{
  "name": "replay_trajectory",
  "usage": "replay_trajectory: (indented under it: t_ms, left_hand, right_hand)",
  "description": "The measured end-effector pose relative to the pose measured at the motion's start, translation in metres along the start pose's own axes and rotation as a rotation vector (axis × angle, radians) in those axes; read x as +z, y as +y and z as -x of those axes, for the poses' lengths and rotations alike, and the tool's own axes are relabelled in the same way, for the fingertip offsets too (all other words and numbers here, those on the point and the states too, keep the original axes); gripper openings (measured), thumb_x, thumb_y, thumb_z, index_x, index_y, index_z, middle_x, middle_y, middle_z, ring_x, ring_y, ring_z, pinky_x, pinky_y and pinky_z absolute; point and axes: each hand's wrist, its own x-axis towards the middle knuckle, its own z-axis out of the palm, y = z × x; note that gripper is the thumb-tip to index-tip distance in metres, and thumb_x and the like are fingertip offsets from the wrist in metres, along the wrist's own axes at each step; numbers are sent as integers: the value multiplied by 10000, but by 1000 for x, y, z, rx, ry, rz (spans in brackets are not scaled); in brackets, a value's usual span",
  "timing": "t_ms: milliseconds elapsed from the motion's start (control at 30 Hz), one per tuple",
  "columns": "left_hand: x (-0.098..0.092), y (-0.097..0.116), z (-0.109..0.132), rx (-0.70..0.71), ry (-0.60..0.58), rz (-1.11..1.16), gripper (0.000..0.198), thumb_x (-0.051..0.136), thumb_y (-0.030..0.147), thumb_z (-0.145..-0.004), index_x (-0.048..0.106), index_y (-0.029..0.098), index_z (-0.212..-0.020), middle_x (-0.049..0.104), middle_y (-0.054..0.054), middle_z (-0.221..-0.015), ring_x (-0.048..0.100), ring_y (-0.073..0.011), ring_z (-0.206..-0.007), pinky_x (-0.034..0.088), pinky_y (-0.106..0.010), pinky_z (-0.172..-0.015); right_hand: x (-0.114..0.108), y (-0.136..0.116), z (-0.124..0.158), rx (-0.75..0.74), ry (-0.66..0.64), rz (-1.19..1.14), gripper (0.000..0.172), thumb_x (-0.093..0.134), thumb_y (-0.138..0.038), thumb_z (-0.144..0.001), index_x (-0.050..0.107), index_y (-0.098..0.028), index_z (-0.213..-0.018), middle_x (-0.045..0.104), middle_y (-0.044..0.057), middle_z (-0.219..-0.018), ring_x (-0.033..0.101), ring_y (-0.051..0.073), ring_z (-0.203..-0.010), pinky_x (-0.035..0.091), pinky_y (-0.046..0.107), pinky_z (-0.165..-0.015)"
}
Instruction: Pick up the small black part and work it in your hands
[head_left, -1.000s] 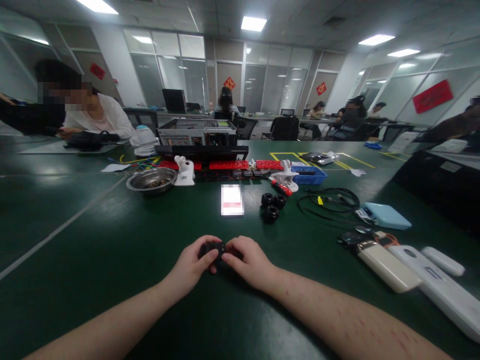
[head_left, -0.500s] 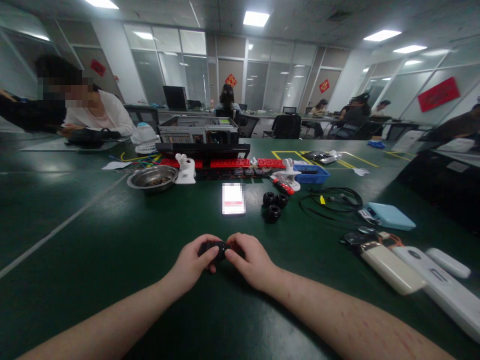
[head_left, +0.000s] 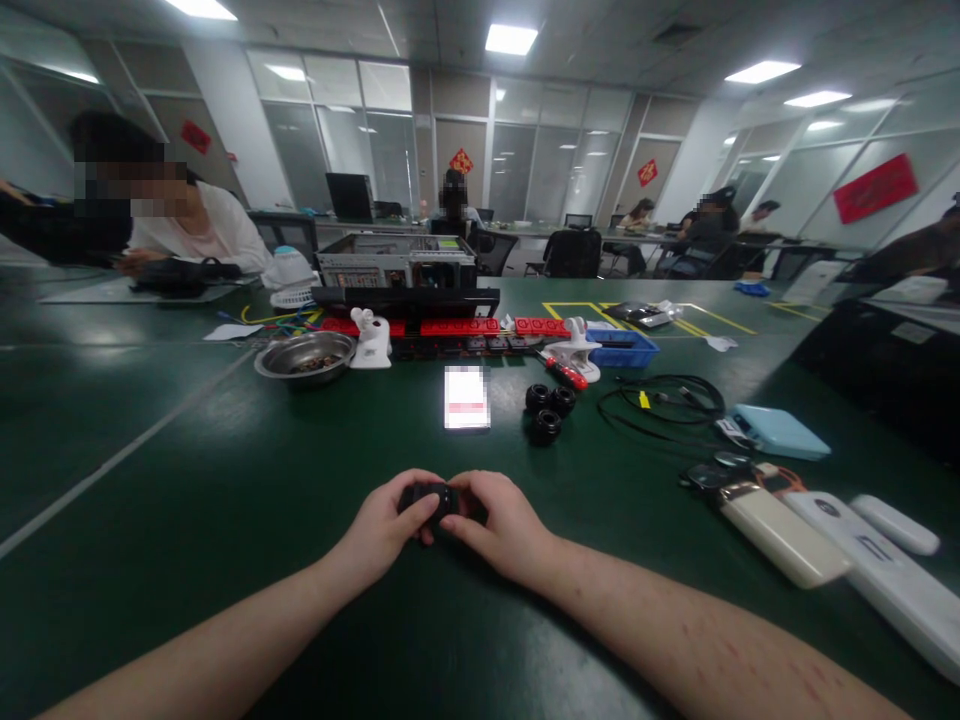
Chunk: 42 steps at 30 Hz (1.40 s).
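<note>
Above the near part of the green table, my left hand (head_left: pixel 394 520) is closed round a small black wheel-like part (head_left: pixel 427 497), with the thumb pressed on its front. My right hand (head_left: pixel 495 515) pinches the right end of the same part. Fingers cover much of it, so its exact shape is hidden. Beyond my hands and to the right, three black toy-like wheels (head_left: pixel 547 426) sit in a tight group. A lit white screen (head_left: pixel 466 398), partly blurred, lies straight ahead of my hands.
A metal bowl (head_left: pixel 306 358) with small pieces stands left, beside a white stand (head_left: pixel 371 340). An opened computer case (head_left: pixel 397 268) is behind. Right of centre are a red screwdriver (head_left: pixel 568 373), a blue tray (head_left: pixel 624 348), black cables (head_left: pixel 675 395) and a cream-coloured case (head_left: pixel 787 535).
My right thumb has shifted slightly left and down along the black part, and the right fingers have closed nearer to it. My left hand keeps its hold almost unmoved.
</note>
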Motion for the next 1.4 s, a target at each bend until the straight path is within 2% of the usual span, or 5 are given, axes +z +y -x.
replay_trajectory:
  t_ms: [400, 700, 933, 1233, 1400]
  left_hand:
    - [3, 3, 3, 3, 30, -113, 282, 486, 346, -764, 489, 174, -987, 528, 1, -796, 546, -117, -582, 458, -270, -566]
    - [2, 1, 1, 5, 20, -47, 309, 463, 376, -761, 474, 161, -983, 556, -4, -771, 547, -123, -571, 454, -271, -561]
    - [4, 3, 2, -9, 70, -34, 272, 479, 360, -744, 494, 160, -927, 554, -6, -763, 544, -123, -560, 459, -268, -536]
    - [3, 5, 5, -8, 61, -108, 282, 492, 344, -748, 487, 185, -980, 536, -5, -842, 553, -122, -586, 472, -276, -563]
    - [1, 1, 2, 2, 38, -60, 283, 473, 364, -765, 493, 177, -976, 560, -5, -814, 558, -120, -586, 474, -265, -563]
  right_hand:
    - [5, 10, -4, -6, -57, -7, 317, 372, -372, -851, 501, -160, -653, 490, -23, -600, 443, 98, -580, 321, 226, -565]
    - [3, 5, -2, 45, -29, -55, 166, 515, -321, -774, 544, -161, -812, 514, -12, -665, 445, 110, -611, 333, 222, -548]
    - [2, 4, -1, 41, -57, -88, 206, 528, -330, -763, 519, -183, -907, 516, -11, -709, 447, 116, -631, 335, 224, -547]
    - [4, 8, -3, -5, -46, -13, 315, 376, -378, -846, 500, -162, -653, 474, -19, -609, 427, 107, -597, 321, 234, -565]
    - [3, 6, -4, 30, -41, -43, 193, 488, -339, -788, 525, -161, -725, 494, -15, -651, 436, 108, -607, 325, 224, -545]
